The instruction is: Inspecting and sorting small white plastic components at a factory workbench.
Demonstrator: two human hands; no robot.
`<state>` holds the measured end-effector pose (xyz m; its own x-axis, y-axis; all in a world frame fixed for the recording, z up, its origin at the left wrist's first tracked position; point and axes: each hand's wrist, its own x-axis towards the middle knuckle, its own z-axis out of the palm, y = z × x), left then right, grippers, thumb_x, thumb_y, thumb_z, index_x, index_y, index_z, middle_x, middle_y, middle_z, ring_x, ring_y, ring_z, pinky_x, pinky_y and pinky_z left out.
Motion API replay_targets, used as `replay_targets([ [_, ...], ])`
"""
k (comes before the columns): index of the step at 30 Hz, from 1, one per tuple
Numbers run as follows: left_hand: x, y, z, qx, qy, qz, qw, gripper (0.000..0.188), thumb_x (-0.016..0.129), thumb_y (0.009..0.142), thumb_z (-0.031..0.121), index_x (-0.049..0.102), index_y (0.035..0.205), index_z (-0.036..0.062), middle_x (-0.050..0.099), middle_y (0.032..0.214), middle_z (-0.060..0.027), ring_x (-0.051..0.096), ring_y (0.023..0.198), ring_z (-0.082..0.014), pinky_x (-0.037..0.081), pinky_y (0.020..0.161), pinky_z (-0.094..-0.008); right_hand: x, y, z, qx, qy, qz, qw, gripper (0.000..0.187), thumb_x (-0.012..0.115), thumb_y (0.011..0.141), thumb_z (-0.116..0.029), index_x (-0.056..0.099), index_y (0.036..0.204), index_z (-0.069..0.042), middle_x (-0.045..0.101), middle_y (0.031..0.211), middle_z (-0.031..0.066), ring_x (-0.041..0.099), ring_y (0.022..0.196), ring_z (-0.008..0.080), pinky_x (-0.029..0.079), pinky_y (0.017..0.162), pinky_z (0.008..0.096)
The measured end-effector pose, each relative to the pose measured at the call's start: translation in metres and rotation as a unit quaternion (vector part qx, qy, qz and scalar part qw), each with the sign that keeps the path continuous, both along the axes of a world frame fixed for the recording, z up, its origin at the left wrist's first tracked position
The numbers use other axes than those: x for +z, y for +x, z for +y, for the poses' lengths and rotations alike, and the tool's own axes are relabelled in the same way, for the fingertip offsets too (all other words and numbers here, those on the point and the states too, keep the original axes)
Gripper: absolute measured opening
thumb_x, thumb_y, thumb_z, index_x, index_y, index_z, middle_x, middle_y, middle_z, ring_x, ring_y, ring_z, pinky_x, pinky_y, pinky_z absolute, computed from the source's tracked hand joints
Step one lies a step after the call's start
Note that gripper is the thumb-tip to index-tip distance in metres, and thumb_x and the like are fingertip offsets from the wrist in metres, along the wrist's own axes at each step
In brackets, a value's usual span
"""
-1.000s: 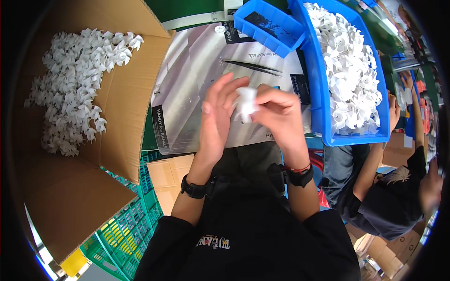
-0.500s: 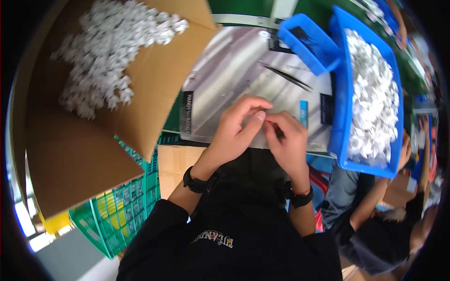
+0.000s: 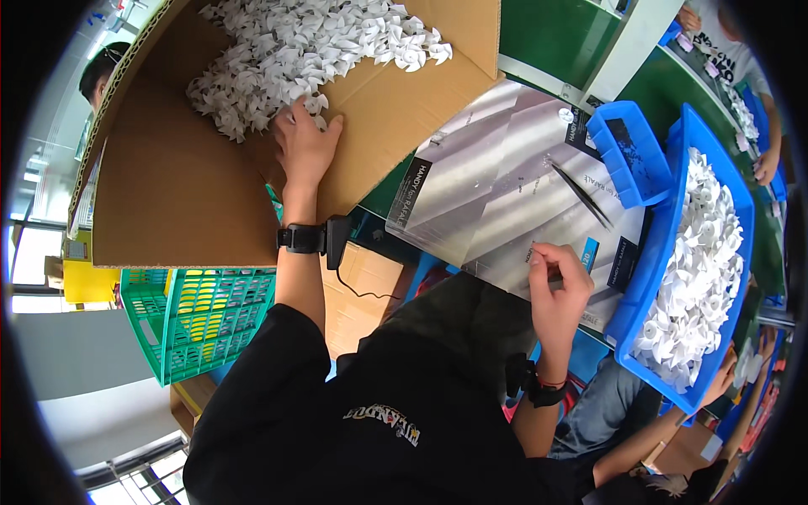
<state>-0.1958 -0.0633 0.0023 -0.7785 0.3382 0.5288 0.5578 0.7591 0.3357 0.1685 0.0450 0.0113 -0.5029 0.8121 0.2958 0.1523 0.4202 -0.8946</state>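
A pile of small white bladed pieces, like little fan wheels (image 3: 286, 50), lies in an open cardboard box (image 3: 181, 194) at the left. My left hand (image 3: 307, 151) reaches into this box, fingers apart at the near edge of the pile, touching or almost touching the closest pieces. Over the near edge of a shiny, silvery printed sheet (image 3: 497, 194), my right hand (image 3: 562, 290) is closed in a pinch. Anything between its fingertips is too small to make out. Black tweezers (image 3: 581, 195) lie on the sheet, beyond my right hand.
A long blue bin (image 3: 673, 278) of similar white pieces stands on the right, beside a smaller blue tray (image 3: 631, 160) with small dark bits. A green plastic crate (image 3: 215, 324) sits below the box. Other people work at the right.
My left hand has moved from beside my right hand into the cardboard box. My right hand stays pinched over the sheet. The whole view has turned toward the left.
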Motion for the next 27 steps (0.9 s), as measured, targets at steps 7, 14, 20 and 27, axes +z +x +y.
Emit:
replay_targets([
  [7, 0.016, 0.016, -0.003, -0.097, -0.097, -0.098, 0.986, 0.051, 0.069, 0.081, 0.034, 0.052, 0.126, 0.0163, 0.043, 0.133, -0.0186, 0.043, 0.117, -0.0406, 0.043, 0.094, -0.0485, 0.000, 0.005, 0.001, -0.003, -0.001, 0.001, 1.000, 0.009, 0.061, 0.085, 0.004, 0.064, 0.094, 0.003, 0.060, 0.075, 0.0052, 0.055, 0.065, 0.0099, 0.045, 0.061, 0.0226],
  [14, 0.013, 0.045, 0.006, -0.080, -0.060, -0.045, 0.994, 0.047, 0.066, 0.084, 0.037, 0.054, 0.125, 0.0180, 0.046, 0.131, -0.0178, 0.041, 0.121, -0.0417, 0.041, 0.096, -0.0497, 0.000, 0.004, 0.001, 0.002, 0.000, 0.008, 1.000, 0.010, 0.062, 0.085, 0.004, 0.064, 0.094, 0.002, 0.060, 0.075, 0.0058, 0.056, 0.066, 0.0104, 0.045, 0.061, 0.0230],
  [20, -0.004, 0.031, 0.003, -0.133, -0.076, 0.048, 0.987, 0.045, 0.064, 0.086, 0.038, 0.055, 0.124, 0.0147, 0.047, 0.131, -0.0199, 0.040, 0.124, -0.0440, 0.039, 0.099, -0.0499, 0.000, 0.004, 0.001, 0.001, 0.011, -0.001, 1.000, 0.010, 0.061, 0.084, 0.005, 0.064, 0.093, 0.002, 0.060, 0.075, 0.0058, 0.055, 0.065, 0.0105, 0.045, 0.061, 0.0229],
  [27, 0.003, 0.052, -0.006, -0.167, -0.036, -0.034, 0.985, 0.045, 0.065, 0.085, 0.035, 0.056, 0.124, 0.0140, 0.049, 0.128, -0.0185, 0.046, 0.115, -0.0427, 0.039, 0.098, -0.0489, 0.000, 0.002, 0.001, -0.003, 0.010, -0.014, 1.000, 0.009, 0.061, 0.085, 0.004, 0.064, 0.093, 0.002, 0.060, 0.075, 0.0055, 0.055, 0.064, 0.0104, 0.045, 0.060, 0.0229],
])
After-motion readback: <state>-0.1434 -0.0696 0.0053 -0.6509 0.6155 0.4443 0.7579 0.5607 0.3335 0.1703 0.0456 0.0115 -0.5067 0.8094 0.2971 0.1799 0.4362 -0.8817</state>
